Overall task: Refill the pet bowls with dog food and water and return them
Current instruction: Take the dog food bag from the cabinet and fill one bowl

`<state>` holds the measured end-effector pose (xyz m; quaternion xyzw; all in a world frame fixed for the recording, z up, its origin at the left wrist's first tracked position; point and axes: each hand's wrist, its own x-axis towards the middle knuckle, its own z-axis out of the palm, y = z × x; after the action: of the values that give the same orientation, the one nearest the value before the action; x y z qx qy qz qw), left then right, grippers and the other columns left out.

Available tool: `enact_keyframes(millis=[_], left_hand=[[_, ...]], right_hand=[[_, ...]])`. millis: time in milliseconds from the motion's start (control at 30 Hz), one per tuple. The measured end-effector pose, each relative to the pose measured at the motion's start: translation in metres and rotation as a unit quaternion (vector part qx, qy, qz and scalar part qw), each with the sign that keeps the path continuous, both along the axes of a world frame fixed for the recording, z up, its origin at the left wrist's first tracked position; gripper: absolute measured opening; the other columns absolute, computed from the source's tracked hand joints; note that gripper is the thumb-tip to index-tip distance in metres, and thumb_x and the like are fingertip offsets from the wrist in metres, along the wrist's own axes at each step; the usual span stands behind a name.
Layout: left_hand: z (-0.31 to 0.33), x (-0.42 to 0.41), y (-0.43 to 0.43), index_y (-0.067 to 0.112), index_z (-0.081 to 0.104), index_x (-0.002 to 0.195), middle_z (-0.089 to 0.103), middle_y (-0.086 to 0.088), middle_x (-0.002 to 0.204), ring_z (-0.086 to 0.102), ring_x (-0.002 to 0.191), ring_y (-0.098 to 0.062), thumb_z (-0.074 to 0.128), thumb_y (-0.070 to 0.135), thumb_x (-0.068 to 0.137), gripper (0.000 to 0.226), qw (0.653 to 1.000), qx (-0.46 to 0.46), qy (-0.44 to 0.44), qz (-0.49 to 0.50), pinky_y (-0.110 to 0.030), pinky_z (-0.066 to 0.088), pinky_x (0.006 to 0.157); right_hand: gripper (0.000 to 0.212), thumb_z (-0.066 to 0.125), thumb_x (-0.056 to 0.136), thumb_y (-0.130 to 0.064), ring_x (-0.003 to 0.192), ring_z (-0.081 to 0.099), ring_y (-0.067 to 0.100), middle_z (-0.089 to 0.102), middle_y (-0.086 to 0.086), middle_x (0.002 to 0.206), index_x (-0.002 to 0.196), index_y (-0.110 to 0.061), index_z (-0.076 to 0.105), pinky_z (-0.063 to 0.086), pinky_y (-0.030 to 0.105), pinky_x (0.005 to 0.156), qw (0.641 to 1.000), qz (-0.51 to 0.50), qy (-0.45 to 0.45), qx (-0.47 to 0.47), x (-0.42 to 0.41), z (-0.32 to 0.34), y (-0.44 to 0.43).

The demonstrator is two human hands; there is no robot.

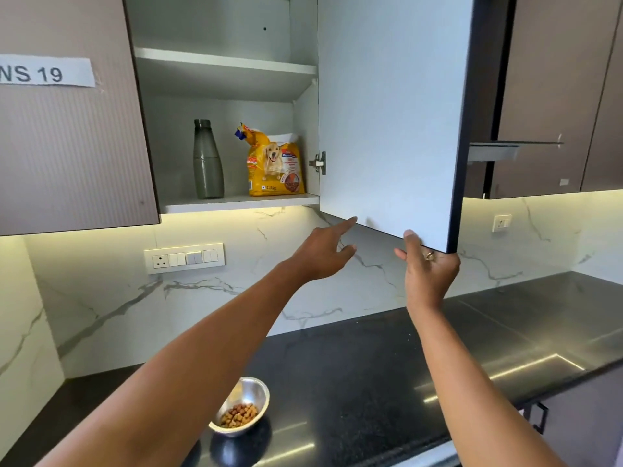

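Our right hand (429,264) grips the open cabinet door (391,112) by its bottom edge; our left hand (323,252) reaches with loose, empty fingers. The steel bowl (243,407) below this door holds kibble, so we judge the next step is water: take the grey bottle (208,160) left of the door.

The right hand (429,267) grips the bottom corner of the open cabinet door (391,112), while the left hand (322,252) reaches up, fingers spread, holding nothing. On the lower shelf (236,201) stand a grey bottle (207,160) and a yellow dog food bag (274,163). A steel bowl (244,407) of kibble sits on the black counter (371,382).
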<state>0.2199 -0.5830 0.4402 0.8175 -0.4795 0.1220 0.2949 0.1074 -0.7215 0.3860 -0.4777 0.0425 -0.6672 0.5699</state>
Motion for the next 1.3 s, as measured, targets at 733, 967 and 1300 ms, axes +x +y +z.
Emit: enact_keyframes(millis=[733,967,1300], left_hand=[[0.012,0.129,0.145,0.018,0.039,0.156,0.056,-0.008,0.151,0.047,0.142,-0.030,0.058,0.029,0.100,0.060,0.983,0.002,-0.058,0.175,-0.038,0.040,0.112],[0.032,0.179,0.157,0.016,0.047,0.151,0.062,-0.009,0.144,0.058,0.131,-0.029,0.060,0.025,0.099,0.054,0.980,-0.058,-0.091,0.167,-0.037,0.046,0.105],[0.053,0.238,0.146,0.014,0.055,0.143,0.066,-0.011,0.137,0.064,0.124,-0.028,0.059,0.017,0.097,0.046,0.967,-0.153,-0.103,0.174,-0.036,0.051,0.100]], right_hand=[[0.023,0.071,0.087,-0.030,0.107,0.069,0.021,0.074,-0.004,0.114,0.108,-0.021,0.075,0.051,0.032,0.086,0.861,-0.006,0.438,-0.258,0.180,0.054,0.076],[0.026,0.074,0.086,-0.032,0.107,0.069,0.025,0.075,0.001,0.117,0.109,-0.021,0.076,0.054,0.037,0.089,0.845,-0.084,0.410,-0.334,0.222,0.106,0.070],[0.022,0.074,0.082,-0.035,0.101,0.070,0.025,0.077,0.000,0.107,0.101,-0.024,0.077,0.057,0.037,0.086,0.854,-0.086,0.385,-0.339,0.290,0.142,0.061]])
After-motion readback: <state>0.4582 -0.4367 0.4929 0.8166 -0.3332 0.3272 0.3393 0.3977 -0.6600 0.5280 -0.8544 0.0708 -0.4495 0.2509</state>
